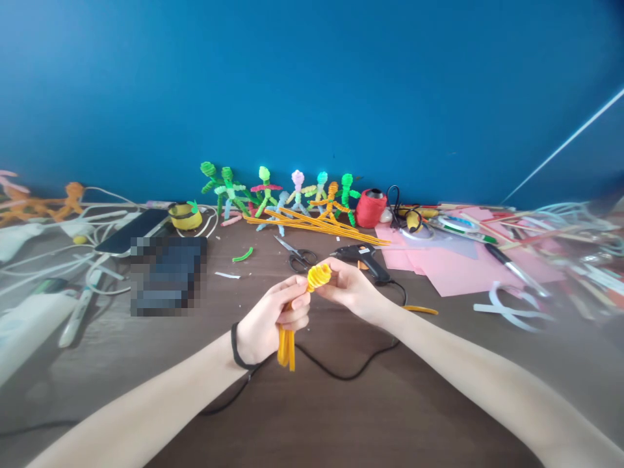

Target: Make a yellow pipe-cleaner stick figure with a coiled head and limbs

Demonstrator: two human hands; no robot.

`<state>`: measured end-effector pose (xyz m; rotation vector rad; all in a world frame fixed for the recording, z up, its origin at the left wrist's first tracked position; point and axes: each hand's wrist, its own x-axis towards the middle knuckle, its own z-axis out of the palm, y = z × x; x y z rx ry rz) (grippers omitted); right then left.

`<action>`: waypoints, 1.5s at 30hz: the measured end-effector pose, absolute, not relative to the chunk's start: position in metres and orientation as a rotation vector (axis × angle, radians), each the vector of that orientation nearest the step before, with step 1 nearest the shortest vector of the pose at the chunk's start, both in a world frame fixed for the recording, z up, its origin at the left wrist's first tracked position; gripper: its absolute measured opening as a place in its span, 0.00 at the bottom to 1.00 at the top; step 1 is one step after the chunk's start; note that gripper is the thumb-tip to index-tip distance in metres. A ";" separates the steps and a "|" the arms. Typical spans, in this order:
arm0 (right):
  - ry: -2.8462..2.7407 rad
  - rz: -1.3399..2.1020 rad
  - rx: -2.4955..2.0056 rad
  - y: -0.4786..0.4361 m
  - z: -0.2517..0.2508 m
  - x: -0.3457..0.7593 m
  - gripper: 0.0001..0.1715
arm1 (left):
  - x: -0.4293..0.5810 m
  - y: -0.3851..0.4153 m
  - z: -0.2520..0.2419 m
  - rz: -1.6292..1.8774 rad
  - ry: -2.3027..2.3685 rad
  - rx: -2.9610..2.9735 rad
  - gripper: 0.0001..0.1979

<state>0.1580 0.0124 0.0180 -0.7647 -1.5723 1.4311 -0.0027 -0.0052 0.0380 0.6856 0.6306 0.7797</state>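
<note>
Yellow coil [319,277] held mid-air in front of person, above table [351,422]; stem ends [287,350] hang below. L hand [286,307] clamped round the stems just under coil, thumb uppermost. R hand [350,288] fingertips at coil's R side; can't tell if pinched tight. Judgement: L best firm at the neck, R best light, turns snug w/o crushing. Beyond, on table: scissors [303,261], glue gun [365,258] to their R; then orange sticks [322,225], small figures [332,203] nr. blue wall [312,91].
</note>
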 end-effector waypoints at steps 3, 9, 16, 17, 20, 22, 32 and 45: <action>-1.585 1.408 -0.753 0.012 0.018 0.158 0.10 | -0.004 -0.006 0.039 0.721 0.576 0.590 0.12; -1.612 1.407 -0.784 0.012 0.013 0.158 0.13 | -0.003 -0.006 0.039 0.688 0.563 0.560 0.12; -1.608 1.391 -0.837 0.012 0.013 0.158 0.17 | 0.000 -0.005 0.035 0.701 0.622 0.675 0.08; -1.609 1.385 -0.849 0.012 0.013 0.158 0.16 | 0.001 -0.005 0.034 0.728 0.647 0.708 0.07; -1.611 1.369 -0.883 0.011 0.014 0.157 0.16 | 0.003 -0.007 0.032 0.851 0.775 0.839 0.04; -1.608 1.368 -0.889 0.011 0.014 0.158 0.15 | 0.005 -0.009 0.033 0.912 0.885 0.937 0.05; -1.582 1.318 -0.888 0.014 0.008 0.158 0.14 | 0.001 -0.007 0.030 0.969 1.128 1.509 0.07; -1.502 1.485 -0.816 0.009 0.015 0.158 0.15 | 0.000 -0.007 0.032 0.929 1.054 1.510 0.07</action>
